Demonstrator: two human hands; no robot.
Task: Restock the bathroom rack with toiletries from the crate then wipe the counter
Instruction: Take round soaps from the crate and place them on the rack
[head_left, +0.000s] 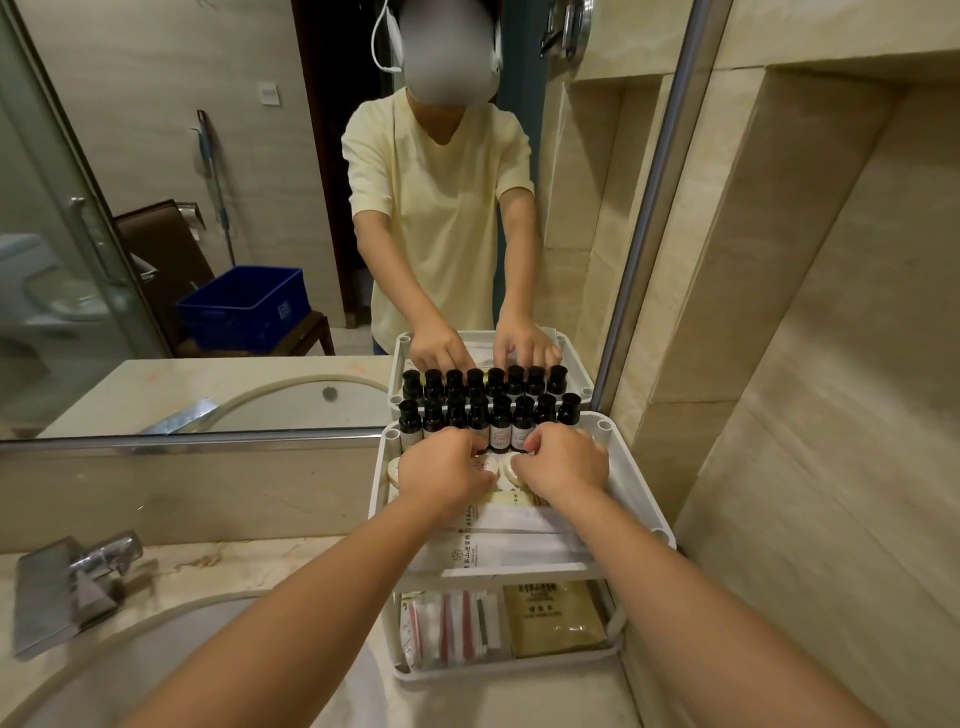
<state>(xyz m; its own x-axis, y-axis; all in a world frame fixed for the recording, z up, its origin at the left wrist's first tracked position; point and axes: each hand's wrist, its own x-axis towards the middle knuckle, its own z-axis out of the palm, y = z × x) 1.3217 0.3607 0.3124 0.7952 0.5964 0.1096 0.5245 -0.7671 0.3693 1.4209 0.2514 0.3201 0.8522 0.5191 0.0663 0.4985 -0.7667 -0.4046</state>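
A white two-tier rack (636, 488) stands on the counter against the mirror and the right wall. Several small dark bottles (501, 423) with black caps line the back of its top tier. In front of them lie round wrapped soaps (506, 470) and flat white packets (519, 545). My left hand (444, 475) and my right hand (566, 462) are both down on the round soaps, fingers curled over them. Whether either hand grips a soap is hidden. The lower tier holds slim sachets (452, 629) and a tan packet (553, 618).
A sink basin (171, 670) with a chrome tap (72, 577) sits to the left of the rack on the beige marble counter (218, 561). The mirror reflects a blue crate (244, 306) on a dark chair behind me. A tiled wall closes the right side.
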